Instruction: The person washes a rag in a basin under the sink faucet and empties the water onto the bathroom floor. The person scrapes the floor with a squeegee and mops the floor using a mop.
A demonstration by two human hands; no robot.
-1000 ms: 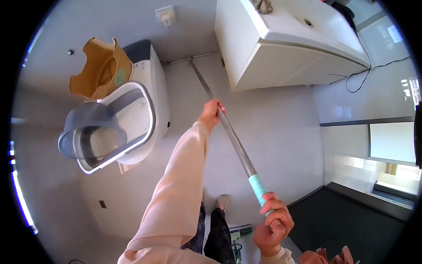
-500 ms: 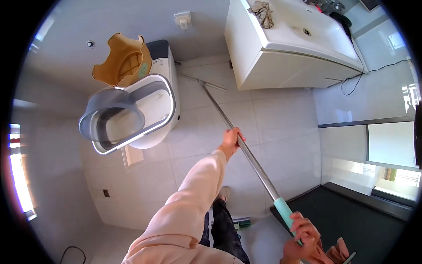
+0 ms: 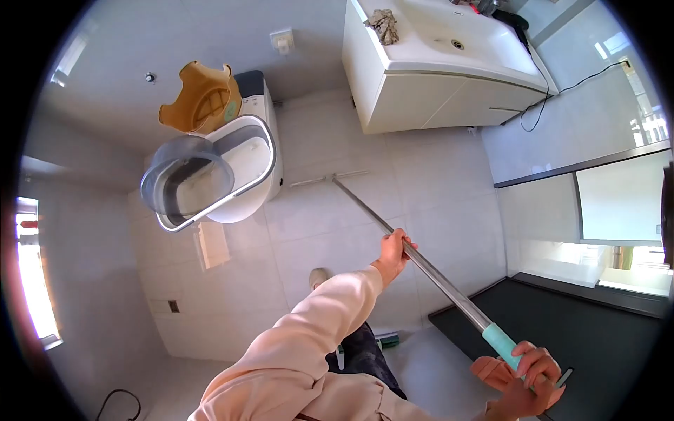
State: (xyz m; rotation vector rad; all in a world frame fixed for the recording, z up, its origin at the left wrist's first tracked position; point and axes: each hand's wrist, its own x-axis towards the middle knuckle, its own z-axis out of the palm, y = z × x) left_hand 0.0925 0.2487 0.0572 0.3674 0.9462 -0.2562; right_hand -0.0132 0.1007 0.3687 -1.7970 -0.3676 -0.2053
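Observation:
My left hand (image 3: 395, 251) is wrapped round the steel pole of a long-handled floor squeegee (image 3: 446, 286), about midway along it. The right hand (image 3: 536, 373) grips its mint-green handle (image 3: 500, 342) at the lower right. The pole slants up and left to a thin crossbar head (image 3: 331, 178) on the tiles. That head lies right of a grey-and-white bucket (image 3: 254, 184) and below the sink cabinet. Its underside cannot be seen.
A yellow scalloped tub (image 3: 198, 98) stands behind the bucket. A white sink cabinet (image 3: 421, 102) with a crumpled cloth (image 3: 382, 27) is at the back. Near my feet lies a green-and-white brush (image 3: 387, 340). A dark raised panel (image 3: 562, 330) edges the right side.
The squeegee head has come back across the tiles towards me and turned slightly. Both hands have shifted right and down with the pole. A shoe now shows further forward on the left.

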